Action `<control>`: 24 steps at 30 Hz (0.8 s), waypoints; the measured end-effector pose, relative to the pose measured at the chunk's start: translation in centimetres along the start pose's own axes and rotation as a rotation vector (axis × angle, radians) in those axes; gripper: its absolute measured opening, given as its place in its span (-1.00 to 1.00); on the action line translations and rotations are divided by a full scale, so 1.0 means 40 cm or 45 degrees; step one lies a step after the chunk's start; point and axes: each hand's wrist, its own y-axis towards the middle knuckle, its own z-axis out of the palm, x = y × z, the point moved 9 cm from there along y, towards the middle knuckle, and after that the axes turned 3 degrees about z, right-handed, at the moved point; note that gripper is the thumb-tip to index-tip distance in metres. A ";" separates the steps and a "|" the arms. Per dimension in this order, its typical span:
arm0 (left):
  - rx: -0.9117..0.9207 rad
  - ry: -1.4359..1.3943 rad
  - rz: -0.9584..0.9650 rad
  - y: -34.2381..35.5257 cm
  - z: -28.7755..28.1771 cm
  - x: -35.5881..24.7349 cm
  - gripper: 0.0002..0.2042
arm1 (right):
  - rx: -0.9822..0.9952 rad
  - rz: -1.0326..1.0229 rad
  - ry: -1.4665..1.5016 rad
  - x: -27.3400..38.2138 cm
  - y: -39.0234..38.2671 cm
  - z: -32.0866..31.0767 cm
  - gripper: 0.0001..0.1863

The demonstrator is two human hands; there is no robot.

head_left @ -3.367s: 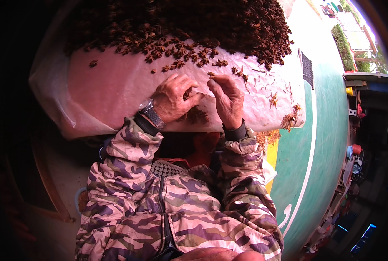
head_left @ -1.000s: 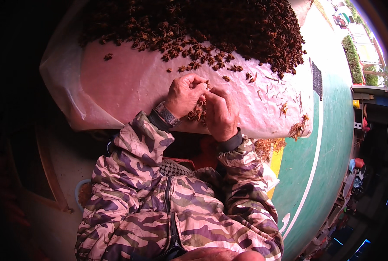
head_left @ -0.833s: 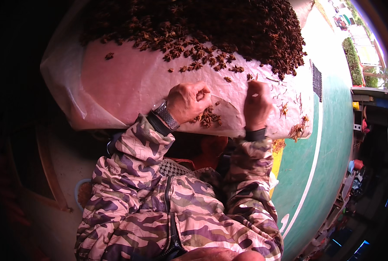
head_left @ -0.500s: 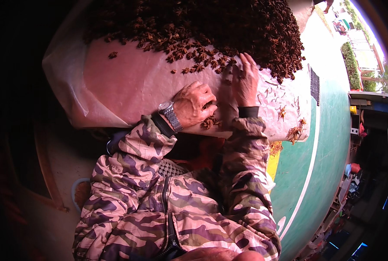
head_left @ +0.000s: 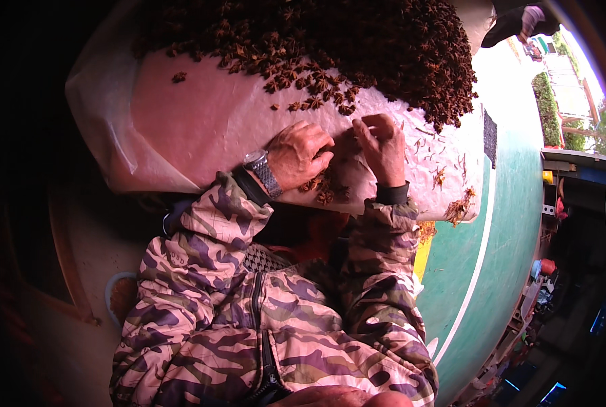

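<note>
My left hand (head_left: 299, 152), with a metal watch on the wrist, is curled over the plastic-covered table (head_left: 174, 136), its fingers bent and their contents hidden. A small cluster of star anise (head_left: 325, 195) lies just below those fingers. My right hand (head_left: 381, 152) is to the right, thumb and forefinger closed near the loose pods at the heap's edge; what they hold is too small to make out. A large dark heap of star anise (head_left: 411, 54) covers the far part of the table. Thin stalks and dry scraps (head_left: 458, 207) lie at the right.
A person's dark-clothed limb (head_left: 513, 27) shows at the top right. Beyond the table are a green floor (head_left: 466, 271) with a white line, a dark mat (head_left: 489, 139), cluttered shelves and items (head_left: 547, 268) along the right, and a blue-rimmed basin (head_left: 113, 298) at lower left.
My right hand reached forward to the edge of the heap and has drawn slightly back, its fingers now bent. A person has come into view at the top right.
</note>
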 end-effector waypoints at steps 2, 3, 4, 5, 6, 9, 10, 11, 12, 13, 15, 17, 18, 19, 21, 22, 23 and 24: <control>-0.009 -0.016 -0.007 0.001 0.003 -0.002 -0.83 | -0.196 -0.157 -0.189 0.019 0.021 -0.011 -0.69; -0.013 -0.024 -0.020 0.003 0.003 -0.003 -0.84 | -0.293 -0.239 -0.281 0.034 0.030 -0.010 -0.67; -0.016 -0.032 -0.035 0.003 0.003 -0.002 -0.85 | -0.298 -0.198 -0.250 0.028 0.044 0.005 -0.66; -0.015 -0.033 -0.039 0.003 0.005 -0.001 -0.85 | -0.339 -0.341 -0.371 0.059 0.044 0.020 -0.66; -0.013 -0.036 -0.043 0.003 0.007 -0.001 -0.85 | -0.381 -0.484 -0.493 0.092 0.040 0.037 -0.66; -0.020 -0.025 -0.052 -0.002 0.006 0.000 -0.84 | -0.346 -0.616 -0.568 0.091 0.040 0.067 -0.67; -0.028 -0.028 -0.051 -0.002 0.005 0.001 -0.84 | -0.311 -0.587 -0.532 0.090 0.033 0.060 -0.68; -0.009 -0.028 -0.046 -0.001 0.007 0.001 -0.83 | -0.277 -0.557 -0.497 0.085 0.029 0.053 -0.68; 0.011 -0.028 -0.041 0.000 0.007 0.001 -0.81 | -0.290 -0.569 -0.485 0.074 0.024 0.042 -0.71; 0.028 -0.028 -0.037 0.000 0.008 0.000 -0.80 | -0.238 -0.466 -0.447 0.064 0.024 0.038 -0.72; 0.022 -0.027 -0.038 0.000 0.007 0.002 -0.80 | -0.135 -0.262 -0.370 0.047 0.014 0.030 -0.74; 0.016 -0.020 -0.035 -0.001 0.006 0.004 -0.80 | -0.055 -0.237 -0.475 0.055 0.003 0.028 -0.69; 0.010 -0.015 -0.034 -0.002 0.005 0.005 -0.79 | -0.002 -0.182 -0.501 0.059 0.000 0.023 -0.67; 0.006 -0.014 -0.030 -0.002 0.006 0.003 -0.79 | 0.049 -0.122 -0.527 0.061 -0.003 0.022 -0.66; 0.014 -0.001 -0.037 -0.001 0.007 0.001 -0.79 | -0.140 -0.270 -0.525 0.086 0.004 0.007 -0.69; 0.019 0.006 -0.040 0.000 0.008 -0.001 -0.79 | -0.288 -0.358 -0.528 0.090 0.007 0.010 -0.71; 0.022 0.002 -0.042 0.000 0.009 -0.001 -0.78 | -0.437 -0.447 -0.527 0.092 0.010 0.011 -0.73; 0.026 -0.002 -0.044 0.001 0.010 -0.001 -0.78 | -0.504 -0.522 -0.573 0.093 0.020 0.020 -0.82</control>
